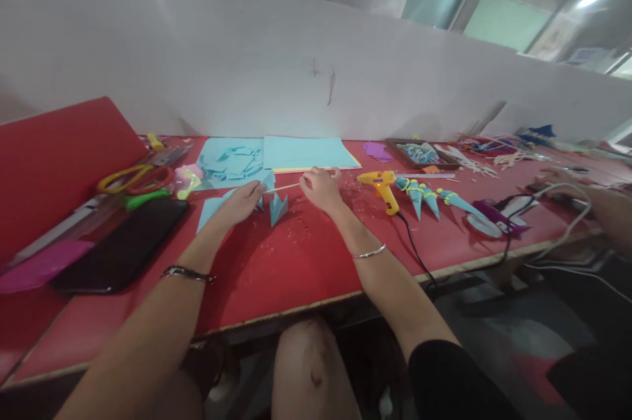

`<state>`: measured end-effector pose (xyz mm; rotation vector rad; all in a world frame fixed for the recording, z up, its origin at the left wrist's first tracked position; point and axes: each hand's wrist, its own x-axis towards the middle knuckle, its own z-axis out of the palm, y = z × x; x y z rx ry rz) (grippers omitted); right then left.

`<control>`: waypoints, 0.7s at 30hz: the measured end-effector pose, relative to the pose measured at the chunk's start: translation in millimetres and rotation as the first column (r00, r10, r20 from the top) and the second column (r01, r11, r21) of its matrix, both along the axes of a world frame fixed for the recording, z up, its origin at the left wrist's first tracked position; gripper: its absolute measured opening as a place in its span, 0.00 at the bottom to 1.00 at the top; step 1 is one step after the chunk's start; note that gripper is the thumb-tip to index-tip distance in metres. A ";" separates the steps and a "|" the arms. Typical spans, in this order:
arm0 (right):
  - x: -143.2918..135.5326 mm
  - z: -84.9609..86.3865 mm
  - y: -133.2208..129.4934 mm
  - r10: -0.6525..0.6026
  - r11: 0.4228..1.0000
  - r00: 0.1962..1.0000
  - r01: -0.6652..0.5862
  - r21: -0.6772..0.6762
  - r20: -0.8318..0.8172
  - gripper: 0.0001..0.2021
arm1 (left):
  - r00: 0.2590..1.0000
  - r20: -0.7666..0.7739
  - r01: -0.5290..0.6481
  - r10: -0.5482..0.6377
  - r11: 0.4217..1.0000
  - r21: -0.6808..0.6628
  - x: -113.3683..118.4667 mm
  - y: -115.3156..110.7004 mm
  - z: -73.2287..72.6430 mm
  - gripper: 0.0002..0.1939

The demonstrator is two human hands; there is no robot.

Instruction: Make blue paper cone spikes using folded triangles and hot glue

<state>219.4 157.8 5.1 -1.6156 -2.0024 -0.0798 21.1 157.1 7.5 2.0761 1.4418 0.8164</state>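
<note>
The right hand point(320, 188) pinches one end of a thin wooden stick point(282, 188) lying at twelve o'clock on the red table point(296, 268); the left hand point(243, 201), fingers flat and spread, presses on folded blue paper pieces point(277, 207). Keep the stick level and the folds pinned — the glue gun point(382, 184) sits at two o'clock.

A thin pale wooden stick point(282, 188) lies level above the red counter point(276, 262), with light-blue folded paper cones point(276, 208) just below it.

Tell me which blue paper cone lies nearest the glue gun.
The leftmost decorated blue cone, lying just right of the yellow glue gun; the other cones lie farther right.
</note>
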 end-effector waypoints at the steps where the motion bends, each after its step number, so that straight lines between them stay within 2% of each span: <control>1: -3.1 -0.3 -1.5 0.036 0.999 0.999 -0.036 -0.015 -0.011 0.15 | 1.000 -0.014 0.017 -0.016 1.000 0.016 2.3 -1.8 1.3 0.13; 3: -9.9 -0.8 -4.7 0.145 0.986 0.988 -0.150 -0.076 -0.059 0.17 | 0.999 -0.022 0.044 -0.043 0.998 0.037 7.0 -4.8 3.2 0.13; 6: -18.8 -1.2 -8.5 0.292 0.935 0.947 -0.312 -0.170 -0.133 0.18 | 0.996 0.002 0.087 -0.087 0.995 0.051 11.7 -7.1 2.4 0.13; 10: -22.6 -1.0 -10.1 0.376 0.900 0.908 -0.405 -0.163 -0.185 0.20 | 0.993 0.064 0.096 -0.098 0.995 0.037 12.2 -9.5 1.1 0.12; 14: -20.3 -0.8 -9.3 0.396 0.902 0.904 -0.416 -0.114 -0.162 0.17 | 0.995 0.037 0.095 -0.097 0.994 0.046 12.1 -14.7 6.8 0.13; 18: -18.0 -1.4 -7.8 0.351 0.930 0.928 -0.361 -0.071 -0.122 0.18 | 0.996 -0.055 0.075 -0.072 0.996 0.057 13.6 -17.8 12.3 0.14; 21: -17.4 -1.1 -7.6 0.320 0.943 0.938 -0.329 -0.054 -0.134 0.18 | 0.996 -0.068 0.062 -0.057 0.996 0.068 14.3 -17.9 13.1 0.14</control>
